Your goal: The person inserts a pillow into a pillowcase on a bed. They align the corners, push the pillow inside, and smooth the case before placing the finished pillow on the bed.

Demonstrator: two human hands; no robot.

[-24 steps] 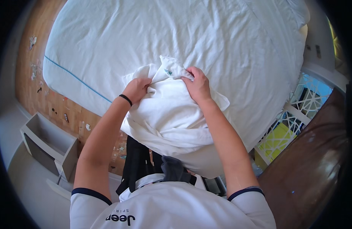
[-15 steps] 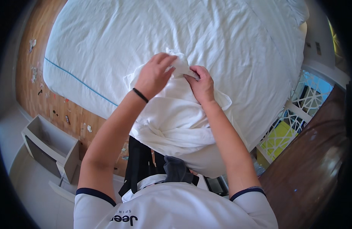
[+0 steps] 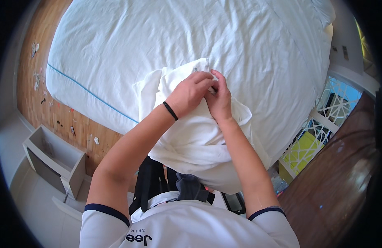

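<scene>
A crumpled white cloth (image 3: 187, 142), perhaps a garment, lies in loose folds at the near edge of the bed (image 3: 129, 49). Its upper part spreads flat under my hands, with a small dark mark near its far edge. My left hand (image 3: 192, 91), a black band on its wrist, is closed with its fingertips pinching the cloth. Against it, my right hand (image 3: 219, 98) is closed too, thumb and forefinger on the same bit of cloth. Both sets of fingertips meet, and what lies between them is mostly hidden.
A white sheet with a blue line along its left side covers the bed. On the left, a grey open box-like unit (image 3: 54, 153) stands on the wooden floor (image 3: 93, 128), which has small scattered bits. To the right are a white lattice panel (image 3: 311, 128) and a brown glossy surface (image 3: 336, 177).
My left hand has moved right and nearer to me, from the cloth's bunched top to beside my right hand. The bunched top has opened out flatter.
</scene>
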